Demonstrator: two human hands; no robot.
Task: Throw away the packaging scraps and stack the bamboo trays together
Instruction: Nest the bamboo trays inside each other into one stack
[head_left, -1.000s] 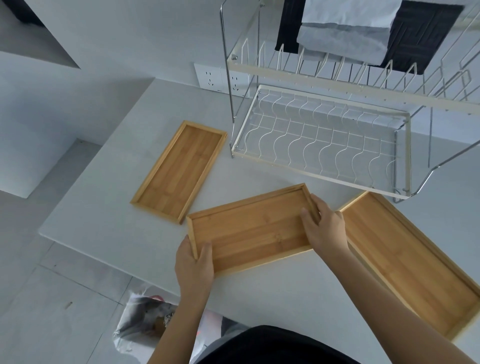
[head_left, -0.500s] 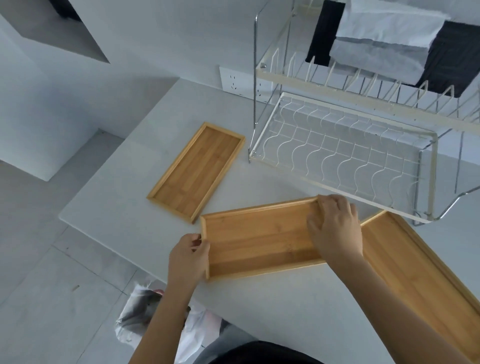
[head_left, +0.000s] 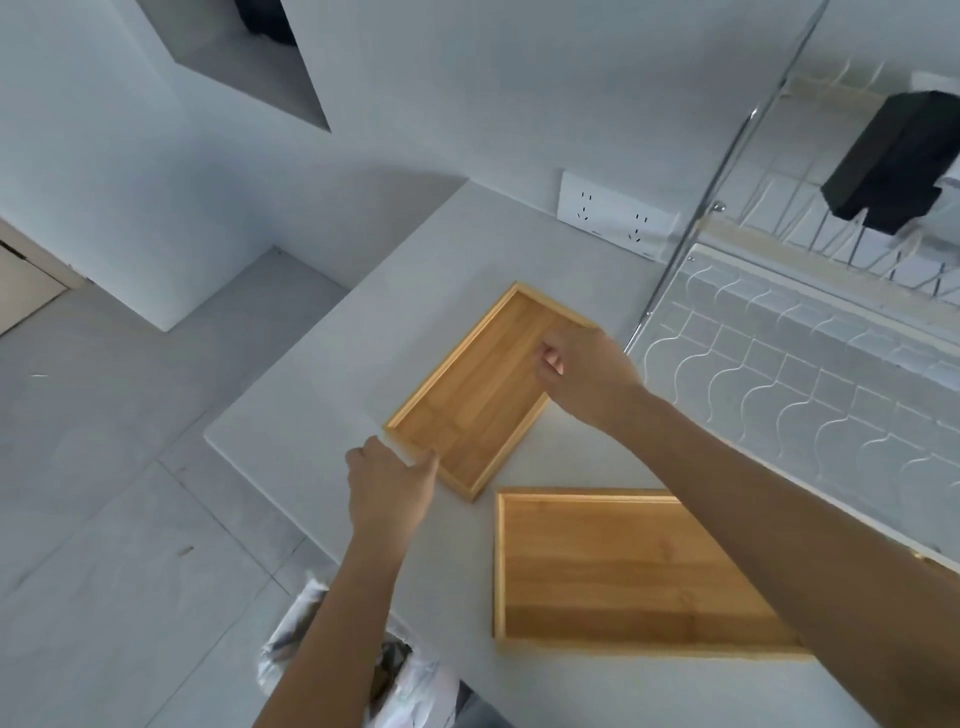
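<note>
Both hands reach the small bamboo tray (head_left: 480, 387) — left hand (head_left: 389, 486) pinching its near corner, right hand (head_left: 584, 371) curled over the far rim. Stiff and light, I'd judge — best gripped at opposite ends.

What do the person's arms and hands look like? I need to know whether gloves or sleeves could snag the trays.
Both are bare: the left hand and right hand wear no gloves, rings or watch, and no sleeves cover either forearm as far as the frame shows.

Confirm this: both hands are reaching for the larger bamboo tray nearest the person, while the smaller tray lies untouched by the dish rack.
Not right. The head view shows the left hand and right hand at opposite ends of the smaller tray by the dish rack; the larger bamboo tray nearest the person lies untouched.
</note>
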